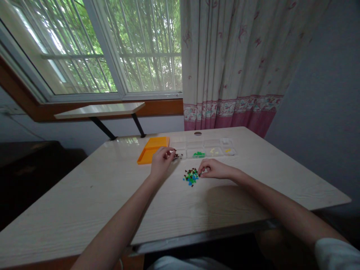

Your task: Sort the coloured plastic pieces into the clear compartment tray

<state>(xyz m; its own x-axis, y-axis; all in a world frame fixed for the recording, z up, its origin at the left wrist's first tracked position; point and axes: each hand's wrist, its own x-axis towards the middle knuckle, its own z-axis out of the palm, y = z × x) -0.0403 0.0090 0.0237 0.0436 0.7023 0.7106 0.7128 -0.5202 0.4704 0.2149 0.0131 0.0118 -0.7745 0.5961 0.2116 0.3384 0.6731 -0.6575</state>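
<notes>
My left hand (162,159) is closed in a pinch on a small brown piece (174,150), over the left compartment of a clear divided box (186,153). Brown pieces (177,155) lie in that compartment. Green pieces (199,154) fill part of the one beside it, and pale yellow pieces (214,151) and deeper yellow pieces (228,150) are in the two further right. My right hand (211,168) pinches at the right edge of a mixed pile (191,176) of green, blue and brown pieces; a dark piece (199,174) shows at its fingertips.
An orange tray (140,157) lies left of the clear box. Behind it a small raised shelf (101,110) stands on black legs. A dark round hole cover (198,133) sits near the back edge of the table (112,210). A curtain (225,75) hangs behind.
</notes>
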